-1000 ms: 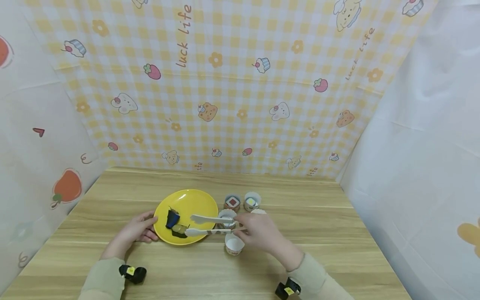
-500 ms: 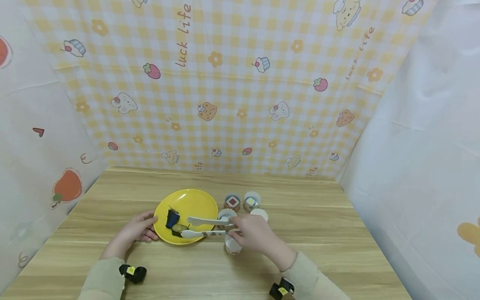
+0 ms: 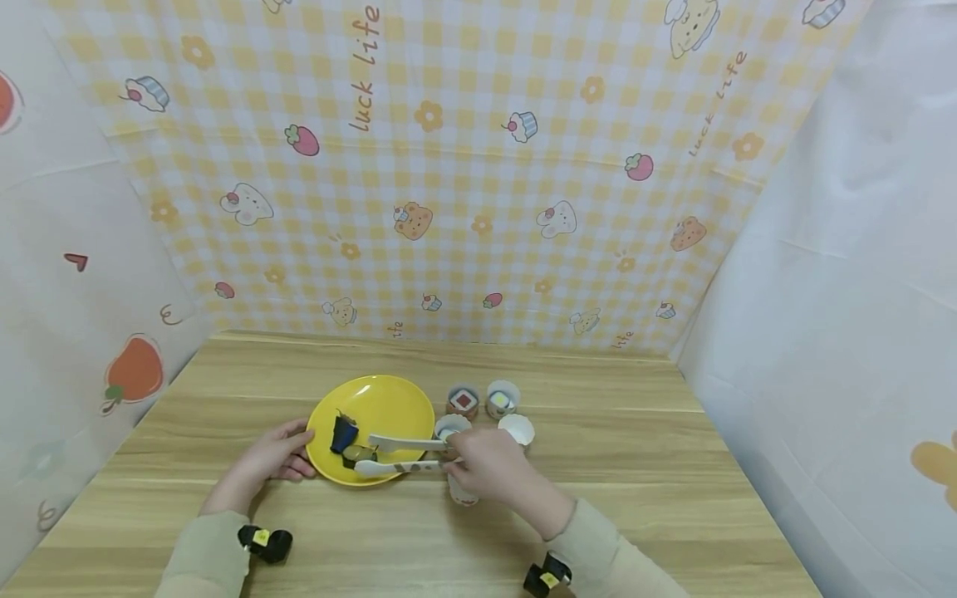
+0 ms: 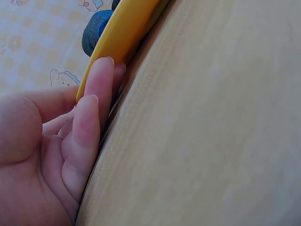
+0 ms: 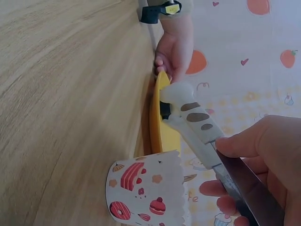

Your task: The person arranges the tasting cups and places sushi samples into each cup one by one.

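Observation:
My left hand point(image 3: 272, 455) pinches the left rim of a yellow plate point(image 3: 399, 403), thumb above and fingers beneath. In the left wrist view, fingers point(image 4: 87, 120) lie against the table under the rim. My right hand point(image 3: 489, 467) grips white tongs point(image 3: 411, 444) with brown spots near the tips and dark handles, seen in the right wrist view. Two small food-like pieces lie on the plate: a dark blue-black one point(image 3: 344, 434) and an olive one point(image 3: 359, 453) with a dark wrap. The tongs' spread tips reach over the plate, around the olive piece's right side.
Several paper baking cups stand right of the plate. One point(image 3: 462, 418) holds a white roll with a red centre, another point(image 3: 503, 385) one with a yellow centre. A printed cup point(image 5: 148, 188) stands below the tongs. A checked cloth point(image 3: 478, 166) hangs behind the table.
My right hand and the tongs have moved left, bringing the tips to the olive piece and uncovering the white cup at the right. The left hand stays at the plate's rim.

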Demonstrator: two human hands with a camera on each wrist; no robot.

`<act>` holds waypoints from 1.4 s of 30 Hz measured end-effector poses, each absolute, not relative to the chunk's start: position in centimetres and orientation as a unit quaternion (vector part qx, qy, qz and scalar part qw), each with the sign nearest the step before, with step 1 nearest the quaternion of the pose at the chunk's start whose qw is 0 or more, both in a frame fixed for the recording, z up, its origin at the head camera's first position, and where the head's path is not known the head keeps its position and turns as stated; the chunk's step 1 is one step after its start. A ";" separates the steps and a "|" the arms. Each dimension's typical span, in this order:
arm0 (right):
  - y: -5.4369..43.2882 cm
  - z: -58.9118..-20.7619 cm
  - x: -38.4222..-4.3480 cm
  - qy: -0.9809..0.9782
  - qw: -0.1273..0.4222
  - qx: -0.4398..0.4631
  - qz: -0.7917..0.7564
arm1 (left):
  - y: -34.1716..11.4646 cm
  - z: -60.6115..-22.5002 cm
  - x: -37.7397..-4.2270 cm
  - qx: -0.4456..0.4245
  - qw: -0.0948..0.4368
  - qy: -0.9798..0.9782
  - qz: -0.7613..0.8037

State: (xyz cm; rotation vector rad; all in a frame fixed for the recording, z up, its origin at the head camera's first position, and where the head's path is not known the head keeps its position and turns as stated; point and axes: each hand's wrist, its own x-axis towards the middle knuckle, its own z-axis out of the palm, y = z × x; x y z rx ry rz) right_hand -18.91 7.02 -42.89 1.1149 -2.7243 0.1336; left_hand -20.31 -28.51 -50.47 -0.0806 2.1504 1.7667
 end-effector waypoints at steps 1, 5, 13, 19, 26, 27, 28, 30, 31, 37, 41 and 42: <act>6.9 -43.0 -18.9 -0.921 0.098 0.376 0.046 | -28.5 -50.5 -20.3 -0.029 0.177 0.761 0.624; 6.6 -43.1 -18.7 -0.921 0.097 0.374 0.047 | -28.5 -50.6 -20.3 -0.030 0.176 0.761 0.623; 6.1 -42.9 -18.3 -0.928 0.080 0.361 0.047 | -28.6 -50.7 -20.3 -0.032 0.175 0.761 0.624; 6.0 -43.1 -18.2 -0.933 0.072 0.348 0.048 | -28.5 -50.7 -20.4 -0.031 0.173 0.762 0.623; 5.9 -43.5 -18.3 -0.932 0.085 0.350 0.041 | -28.7 -50.9 -20.4 -0.029 0.173 0.762 0.623; 5.9 -43.6 -18.3 -0.931 0.087 0.351 0.041 | -28.7 -50.9 -20.4 -0.029 0.173 0.762 0.624; 5.9 -43.7 -18.3 -0.931 0.089 0.353 0.040 | -28.7 -50.9 -20.4 -0.030 0.173 0.762 0.624; 5.9 -43.9 -18.4 -0.929 0.093 0.356 0.039 | -28.7 -50.9 -20.4 -0.030 0.173 0.762 0.624; 5.9 -43.9 -18.3 -0.928 0.095 0.357 0.039 | -28.7 -50.9 -20.4 -0.031 0.174 0.762 0.623; 5.9 -44.0 -18.3 -0.927 0.107 0.359 0.036 | -28.6 -50.8 -20.3 -0.034 0.173 0.762 0.623; 5.9 -43.9 -18.2 -0.925 0.116 0.359 0.035 | -28.6 -50.7 -20.3 -0.035 0.173 0.763 0.622; 5.9 -43.9 -18.2 -0.925 0.119 0.360 0.036 | -28.6 -50.7 -20.3 -0.034 0.173 0.763 0.621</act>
